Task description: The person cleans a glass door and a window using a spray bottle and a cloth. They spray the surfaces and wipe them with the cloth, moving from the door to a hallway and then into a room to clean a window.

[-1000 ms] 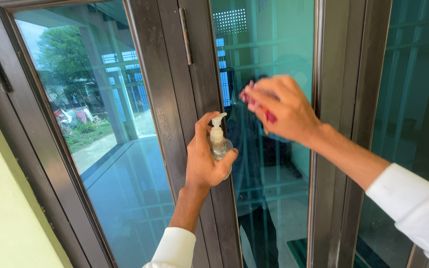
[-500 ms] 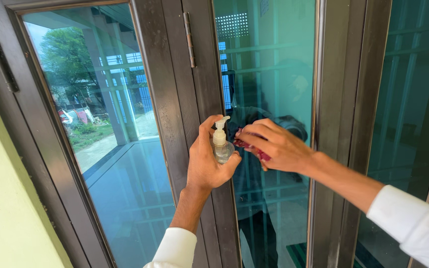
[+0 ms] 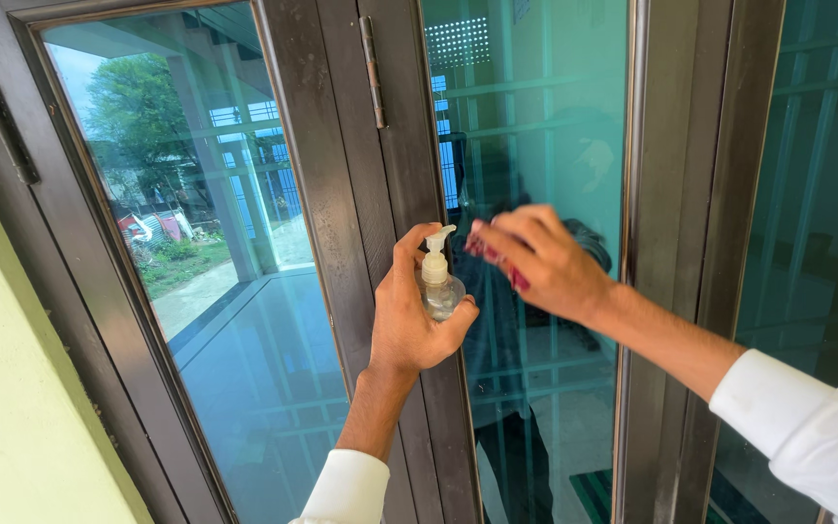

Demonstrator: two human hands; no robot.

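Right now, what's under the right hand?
A dark red cloth shows under the right hand, against the tinted glass pane. The palm covers most of it, so its full shape is hidden.

Clear glossy plastic pump bottle (image 3: 436,286), red cloth (image 3: 497,257), glossy tinted glass panes (image 3: 535,116), dark matt frame (image 3: 332,194)

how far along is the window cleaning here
Early. Done: the pump bottle is up in the left hand, and the right hand holds a red cloth right by its nozzle. In hand: getting liquid onto the cloth, it seems. Left: wiping the glass pane, which shows no wet streaks or foam.
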